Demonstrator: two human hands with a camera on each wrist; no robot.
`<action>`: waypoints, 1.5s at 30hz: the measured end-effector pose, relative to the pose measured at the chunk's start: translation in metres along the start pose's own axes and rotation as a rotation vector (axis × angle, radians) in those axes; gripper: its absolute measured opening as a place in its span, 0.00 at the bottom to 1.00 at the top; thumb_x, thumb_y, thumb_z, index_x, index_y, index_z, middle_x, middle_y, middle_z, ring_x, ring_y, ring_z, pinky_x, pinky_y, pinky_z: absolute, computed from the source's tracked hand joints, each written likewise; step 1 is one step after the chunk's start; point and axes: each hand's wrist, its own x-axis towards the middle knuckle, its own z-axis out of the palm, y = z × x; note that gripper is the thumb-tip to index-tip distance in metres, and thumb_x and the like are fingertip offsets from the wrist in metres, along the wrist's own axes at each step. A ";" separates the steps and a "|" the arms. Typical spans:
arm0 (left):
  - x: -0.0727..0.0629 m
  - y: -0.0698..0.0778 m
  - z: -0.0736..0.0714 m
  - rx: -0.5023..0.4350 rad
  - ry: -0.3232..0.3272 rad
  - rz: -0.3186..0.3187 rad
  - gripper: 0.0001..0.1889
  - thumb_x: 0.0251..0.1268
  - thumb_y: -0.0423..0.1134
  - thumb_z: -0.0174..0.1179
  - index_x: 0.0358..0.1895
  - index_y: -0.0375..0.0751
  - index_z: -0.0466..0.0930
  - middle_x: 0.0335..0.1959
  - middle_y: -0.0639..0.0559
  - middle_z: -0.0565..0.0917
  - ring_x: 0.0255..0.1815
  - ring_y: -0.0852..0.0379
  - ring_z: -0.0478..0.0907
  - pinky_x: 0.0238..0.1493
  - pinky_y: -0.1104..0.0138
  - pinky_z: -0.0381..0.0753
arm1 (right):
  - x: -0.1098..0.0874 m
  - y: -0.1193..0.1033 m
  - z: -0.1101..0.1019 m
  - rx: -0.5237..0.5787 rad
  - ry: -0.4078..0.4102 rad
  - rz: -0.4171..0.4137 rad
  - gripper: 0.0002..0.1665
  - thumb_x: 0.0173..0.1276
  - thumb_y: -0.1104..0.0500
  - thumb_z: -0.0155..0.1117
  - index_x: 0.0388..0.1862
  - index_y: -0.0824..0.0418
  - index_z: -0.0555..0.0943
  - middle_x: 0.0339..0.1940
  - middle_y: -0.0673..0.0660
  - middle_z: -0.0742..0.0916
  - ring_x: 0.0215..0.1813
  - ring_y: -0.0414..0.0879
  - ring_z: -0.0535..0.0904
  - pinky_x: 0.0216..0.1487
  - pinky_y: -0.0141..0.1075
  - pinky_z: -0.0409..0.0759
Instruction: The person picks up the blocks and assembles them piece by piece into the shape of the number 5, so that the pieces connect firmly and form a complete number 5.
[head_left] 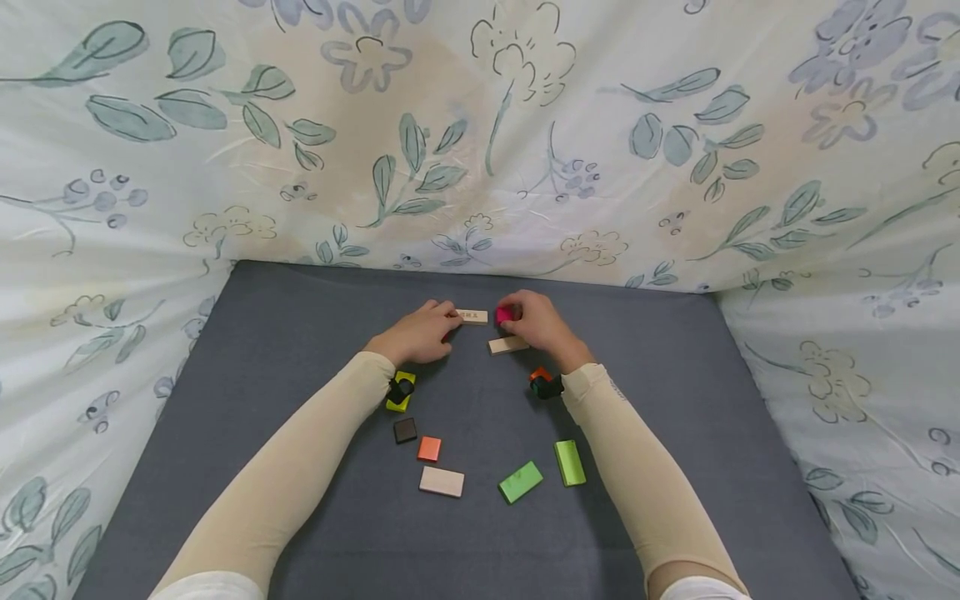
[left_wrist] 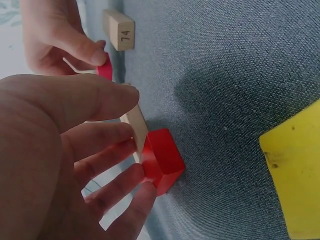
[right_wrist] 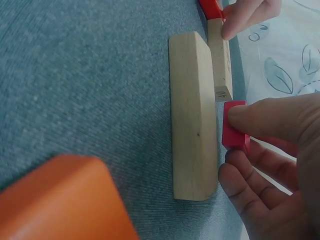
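Pink, smooth-faced block: pinched between thumb and fingers in the grip of the right hand, just beside the near end of a pale, stamped, oblong wooden block at the back of the grey cloth-covered table. Left hand: grip not closed, fingers extended against the wooden block and a glossy red block at its other end. Step in hand, as judged: lining up blocks in a row. Next move appears to call for closing the narrow gap squarely, left fingers steadying, without disturbing the plain, unpainted wooden block lying nearer the wearer.
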 end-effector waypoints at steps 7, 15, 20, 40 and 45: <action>0.002 -0.001 0.001 0.005 0.000 -0.005 0.31 0.80 0.40 0.63 0.81 0.37 0.70 0.76 0.45 0.72 0.74 0.44 0.65 0.73 0.50 0.73 | 0.002 -0.001 0.003 -0.013 -0.007 -0.016 0.21 0.73 0.63 0.75 0.64 0.62 0.88 0.52 0.59 0.86 0.45 0.53 0.80 0.47 0.47 0.81; 0.000 0.000 0.000 0.011 -0.002 0.000 0.31 0.80 0.39 0.62 0.82 0.37 0.70 0.76 0.44 0.71 0.75 0.43 0.65 0.71 0.49 0.74 | 0.005 -0.001 0.007 -0.018 -0.008 -0.036 0.21 0.73 0.63 0.75 0.63 0.61 0.88 0.51 0.58 0.86 0.44 0.52 0.80 0.45 0.46 0.80; 0.000 0.000 -0.001 0.006 -0.009 -0.005 0.31 0.80 0.39 0.62 0.82 0.38 0.70 0.76 0.44 0.71 0.75 0.44 0.64 0.71 0.48 0.74 | 0.007 -0.003 0.008 -0.020 -0.019 -0.032 0.20 0.73 0.63 0.75 0.62 0.61 0.89 0.48 0.58 0.86 0.42 0.52 0.79 0.44 0.45 0.80; 0.002 -0.001 -0.003 0.000 -0.027 -0.008 0.31 0.81 0.40 0.62 0.82 0.37 0.70 0.76 0.45 0.71 0.75 0.44 0.64 0.74 0.51 0.71 | 0.009 -0.004 0.014 -0.013 -0.036 -0.029 0.19 0.73 0.62 0.75 0.62 0.62 0.89 0.48 0.58 0.86 0.41 0.52 0.79 0.43 0.45 0.80; 0.002 -0.001 -0.004 0.000 -0.028 -0.003 0.31 0.81 0.40 0.62 0.82 0.37 0.70 0.76 0.45 0.71 0.74 0.44 0.65 0.75 0.51 0.71 | 0.011 -0.003 0.015 -0.006 -0.037 -0.021 0.19 0.73 0.63 0.75 0.62 0.62 0.89 0.47 0.57 0.85 0.41 0.51 0.79 0.42 0.44 0.80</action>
